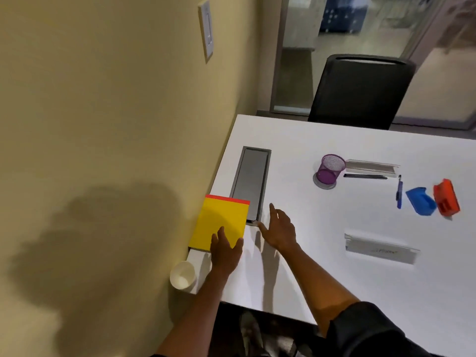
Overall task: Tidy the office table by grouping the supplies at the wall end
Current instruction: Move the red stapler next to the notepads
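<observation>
A yellow notepad (pixel 221 221) with a red top edge lies at the wall end of the white table (pixel 334 266). My left hand (pixel 225 249) rests on its near right corner with straight fingers. My right hand (pixel 279 229) hovers just right of the pad, fingers spread, holding nothing. A white paper cup (pixel 182 275) stands by the wall at the near corner. Further right stand a purple mesh pen cup (pixel 329 168), a black pen (pixel 365 176), a blue pen (pixel 399 193), a blue holder (pixel 421 201) and an orange holder (pixel 446 201).
A grey cable hatch (pixel 251 181) is set into the table beside the pad. A white nameplate (pixel 371 168) lies behind the pen cup, a grey one (pixel 380 249) nearer me. A black chair (pixel 360 92) stands at the far edge. The wall (pixel 116 112) runs along the left.
</observation>
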Demonstrator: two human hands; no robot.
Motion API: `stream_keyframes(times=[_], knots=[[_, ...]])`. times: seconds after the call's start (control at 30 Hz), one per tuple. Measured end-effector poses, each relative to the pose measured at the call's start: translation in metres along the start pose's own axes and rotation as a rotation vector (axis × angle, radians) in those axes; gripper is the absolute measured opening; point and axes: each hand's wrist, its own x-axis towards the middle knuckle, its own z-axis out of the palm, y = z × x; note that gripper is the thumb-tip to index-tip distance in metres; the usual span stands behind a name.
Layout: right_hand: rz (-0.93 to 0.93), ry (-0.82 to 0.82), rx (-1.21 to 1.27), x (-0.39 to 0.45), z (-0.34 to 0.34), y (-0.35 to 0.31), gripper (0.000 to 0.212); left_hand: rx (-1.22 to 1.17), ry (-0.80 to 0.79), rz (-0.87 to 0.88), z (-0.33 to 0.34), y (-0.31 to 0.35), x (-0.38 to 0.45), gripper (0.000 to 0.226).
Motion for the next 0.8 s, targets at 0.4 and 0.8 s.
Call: stream_keyframes(times=[0.4,0.8], knots=[[0.106,0.224,-0.145,-0.153,-0.06,0.046,0.082,0.26,-0.094,0.359,-0.008,0.013,-0.12,0.08],[0.355,0.439,-0.147,-0.263,-0.15,0.174,0.088,0.282,-0.289,0.627,0.092,0.103,-0.232,0.077]])
